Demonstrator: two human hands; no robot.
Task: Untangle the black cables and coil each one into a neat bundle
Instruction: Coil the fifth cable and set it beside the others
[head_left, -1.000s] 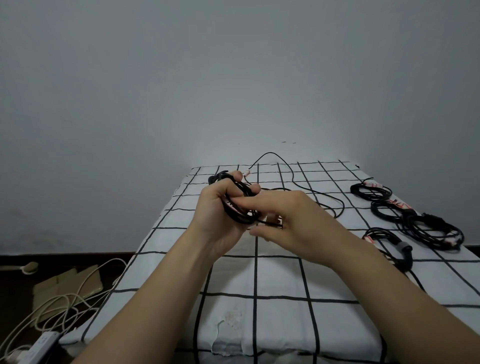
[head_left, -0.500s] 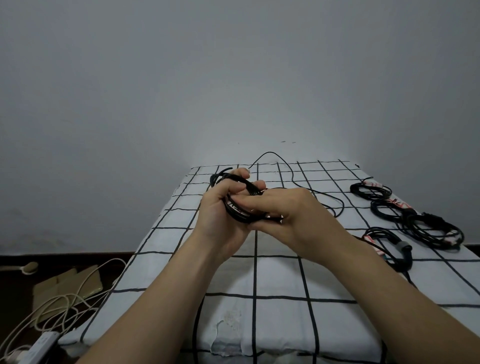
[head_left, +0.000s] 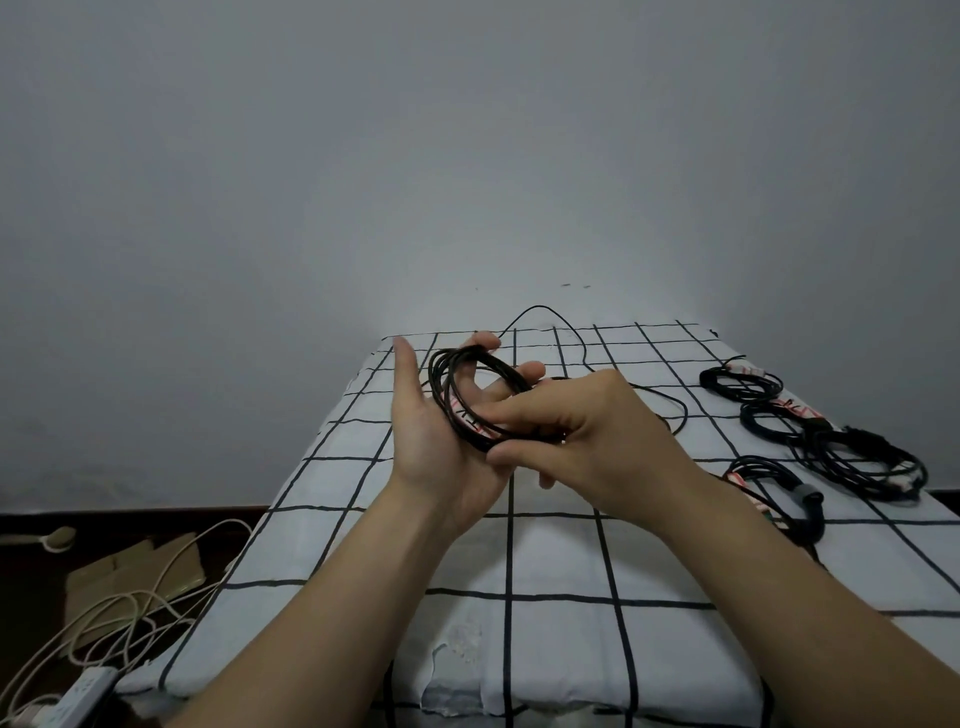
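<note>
Cable coil (head_left: 498, 368) on L hand (head_left: 441, 452), R hand (head_left: 597, 431) pinches it, coiled bundles (head_left: 857, 441) right

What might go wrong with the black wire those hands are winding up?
1. The left hand is spread open, so the coil looped over its fingers may slip off and spring apart if the right hand loosens its pinch.
2. The loose tail trails to the far edge of the table; it might snag or kink when pulled in.
</note>
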